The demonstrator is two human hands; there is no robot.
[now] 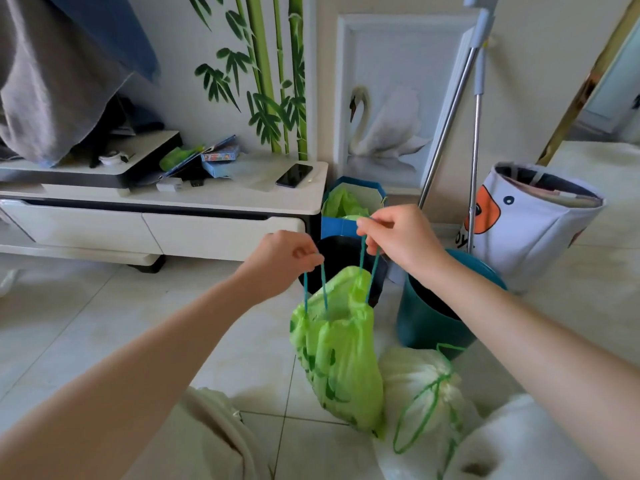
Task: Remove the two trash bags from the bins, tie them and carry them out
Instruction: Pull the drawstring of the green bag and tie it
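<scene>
- The green trash bag [337, 355] hangs in mid-air at the centre of the view, thin crinkled plastic gathered at its mouth, its lower end near the floor.
- Two teal drawstring loops [323, 285] rise from the bag's mouth; the left hand [282, 259] is pinched closed on one loop and the right hand [398, 237] is pinched closed on the other, the two hands held apart at nearly the same height.
- A second bag, the white trash bag [422, 386], sits on the floor just right of the green one, rounded and full, cinched at its neck with a green drawstring [420, 417] trailing loose toward the viewer.
- The person's pale trousers show at the bottom edge on both sides of the bags.
- The floor [121, 323] is glossy pale tile with thin grout lines; it is open to the left of the bags and crowded to the right.
- Behind the bags stand a black bin [341, 258] and, to its right, a round teal bin [429, 323], both with dark open mouths.
- Farther back, a blue box [341, 226] holds more green plastic.
- A white fabric basket [533, 226] with an orange print stands at far right, with two metal mop poles [474, 188] leaning beside it.
- A low white cabinet [156, 223] with rounded corners and drawers runs along the left wall; a dark phone [294, 174] lies on its top.
- The wall beyond bears painted bamboo and a framed swan picture [391, 102].
</scene>
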